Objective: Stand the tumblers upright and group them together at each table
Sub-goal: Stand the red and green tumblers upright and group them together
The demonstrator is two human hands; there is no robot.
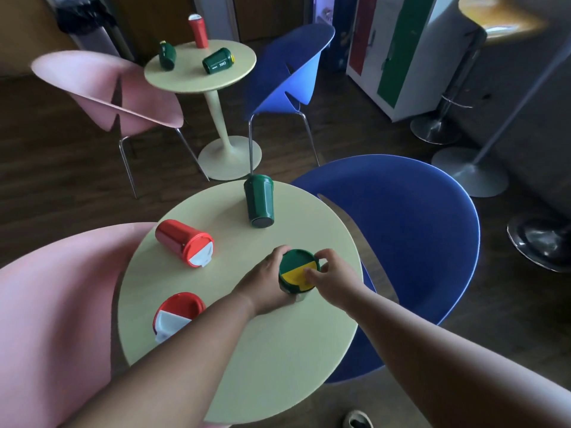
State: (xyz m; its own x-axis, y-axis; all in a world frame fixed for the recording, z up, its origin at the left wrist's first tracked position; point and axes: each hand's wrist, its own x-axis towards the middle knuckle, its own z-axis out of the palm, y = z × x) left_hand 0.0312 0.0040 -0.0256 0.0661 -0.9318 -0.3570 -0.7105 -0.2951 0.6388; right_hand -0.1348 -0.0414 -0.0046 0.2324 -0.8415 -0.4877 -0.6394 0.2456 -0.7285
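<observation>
On the near round table (pixel 262 359) a green tumbler with a green and yellow lid (pixel 298 270) stands upright. My left hand (pixel 265 285) grips its side and my right hand (pixel 332 281) pinches its lid rim. A red tumbler (pixel 182 242) lies on its side at the left. Another red tumbler with a white lid flap (pixel 176 315) stands upright near my left forearm. A green tumbler (pixel 259 200) stands lid-down at the far edge. On the far table (pixel 191 78) one red tumbler (pixel 198 30) stands, one green tumbler (pixel 167 55) stands inverted, and one green tumbler (pixel 217 60) lies down.
A pink chair (pixel 55 319) is at the near table's left and a blue chair (pixel 411 242) at its right. A pink chair (pixel 102 88) and a blue chair (pixel 290 69) flank the far table. Stool bases (pixel 469 171) stand on the floor at right.
</observation>
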